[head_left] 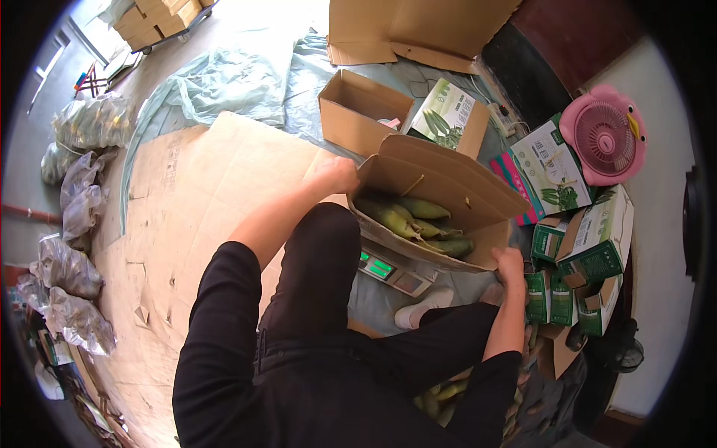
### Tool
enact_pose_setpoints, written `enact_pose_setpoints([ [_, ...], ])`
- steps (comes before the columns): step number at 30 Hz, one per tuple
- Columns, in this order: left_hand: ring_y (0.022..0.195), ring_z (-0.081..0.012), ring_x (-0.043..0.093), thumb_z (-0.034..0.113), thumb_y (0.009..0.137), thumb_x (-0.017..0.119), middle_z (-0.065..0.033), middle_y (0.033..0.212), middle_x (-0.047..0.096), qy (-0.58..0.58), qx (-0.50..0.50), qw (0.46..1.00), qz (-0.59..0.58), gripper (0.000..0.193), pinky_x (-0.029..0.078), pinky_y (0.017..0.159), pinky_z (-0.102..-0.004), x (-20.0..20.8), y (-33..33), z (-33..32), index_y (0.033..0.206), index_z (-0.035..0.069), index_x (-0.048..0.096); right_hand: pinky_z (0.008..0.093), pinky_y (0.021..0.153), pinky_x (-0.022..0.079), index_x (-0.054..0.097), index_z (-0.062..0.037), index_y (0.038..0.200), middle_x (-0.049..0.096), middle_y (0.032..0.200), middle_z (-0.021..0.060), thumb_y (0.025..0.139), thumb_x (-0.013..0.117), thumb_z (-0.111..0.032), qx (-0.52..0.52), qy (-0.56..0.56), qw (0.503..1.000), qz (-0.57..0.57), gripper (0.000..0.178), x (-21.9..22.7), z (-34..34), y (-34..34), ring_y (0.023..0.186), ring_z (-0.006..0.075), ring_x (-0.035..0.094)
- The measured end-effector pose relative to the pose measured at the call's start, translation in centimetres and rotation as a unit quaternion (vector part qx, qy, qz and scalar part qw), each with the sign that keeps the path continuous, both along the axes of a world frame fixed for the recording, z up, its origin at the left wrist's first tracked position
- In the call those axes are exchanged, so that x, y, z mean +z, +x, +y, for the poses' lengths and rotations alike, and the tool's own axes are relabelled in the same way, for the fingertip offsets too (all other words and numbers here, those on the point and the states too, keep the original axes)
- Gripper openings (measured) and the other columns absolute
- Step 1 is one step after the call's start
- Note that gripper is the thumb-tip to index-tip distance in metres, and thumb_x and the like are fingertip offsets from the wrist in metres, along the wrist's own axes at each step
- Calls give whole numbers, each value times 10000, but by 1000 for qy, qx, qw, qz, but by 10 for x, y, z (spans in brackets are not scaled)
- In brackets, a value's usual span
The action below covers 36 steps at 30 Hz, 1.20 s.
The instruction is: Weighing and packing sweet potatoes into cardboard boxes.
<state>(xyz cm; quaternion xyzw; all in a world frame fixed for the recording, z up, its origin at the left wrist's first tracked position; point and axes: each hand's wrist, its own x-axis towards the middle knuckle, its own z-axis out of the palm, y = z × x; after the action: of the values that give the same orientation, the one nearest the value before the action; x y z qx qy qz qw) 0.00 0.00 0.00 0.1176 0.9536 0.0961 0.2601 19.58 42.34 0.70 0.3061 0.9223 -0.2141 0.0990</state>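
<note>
The open carton (463, 183) is positioned in front of the seated person, over a flat digital scale (382, 269). The carton is plain brown inside, its mouth faces the person, and one long flap stands raised along its far side. It contains several ears in green husks (396, 218), corn by their look, lying together on the bottom. Whether the carton bears fully on the scale cannot be told from here, since its near wall covers the platform. The scale display is lit green and faces the person's knees.

Left hand (342, 176): fingers closed around the carton's left edge, near the upper corner. Right hand (509, 266): fingers closed on the carton's near right corner. The two hands are well apart, with the carton between them.

The person wears black trousers (314, 257); a white shoe (424, 308) rests just beside the scale. More green ears (444, 396) lie on the floor by the right thigh.

Beyond the carton stand a second brown carton (358, 123) and a white-and-green printed box (452, 112). To the right, several green-and-white boxes (600, 228) are piled beneath a pink fan (606, 134). To the left, a broad cardboard sheet (216, 216) covers the floor, bordered by pale plastic sheeting (224, 88). Filled clear bags (78, 317) line its outer edge. Farther back, a wheeled cart (175, 31) carries stacked cartons (153, 16).
</note>
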Motion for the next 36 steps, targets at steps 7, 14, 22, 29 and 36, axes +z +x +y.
enact_pose_setpoints([
  [7,945,-328,634,365,807,614,-167,1001,667,38,70,997,3,365,493,830,-422,-5,-9,-71,1001,65,684,480,761,457,668,14,837,617,862,279,743,603,-379,46,5,999,26,410,42,-58,-59,883,425,600],
  [14,872,-334,645,363,791,624,-205,903,665,45,201,977,64,342,505,775,-412,-35,10,-203,899,47,699,478,772,474,676,-25,834,641,890,231,776,598,-376,198,68,977,37,364,56,-179,-135,882,402,612],
  [22,830,-391,626,348,824,573,-231,857,647,-3,385,910,153,333,491,728,-469,-49,158,-358,868,37,686,443,816,484,691,-74,881,657,965,178,805,577,-395,409,56,911,13,348,12,-347,-181,942,352,619],
  [29,812,-395,627,323,808,571,-232,845,648,-133,483,858,112,333,489,721,-470,-79,290,-401,843,10,679,328,674,479,689,-26,830,664,740,102,834,576,-306,451,-207,867,-45,302,-45,-359,-207,694,199,620],
  [36,871,-356,649,378,800,549,-258,854,657,20,637,770,-29,427,488,784,-428,-70,310,-430,890,-18,679,258,537,451,647,-4,829,602,675,30,848,590,-206,304,-252,918,19,210,-30,-223,-165,595,106,561],
])
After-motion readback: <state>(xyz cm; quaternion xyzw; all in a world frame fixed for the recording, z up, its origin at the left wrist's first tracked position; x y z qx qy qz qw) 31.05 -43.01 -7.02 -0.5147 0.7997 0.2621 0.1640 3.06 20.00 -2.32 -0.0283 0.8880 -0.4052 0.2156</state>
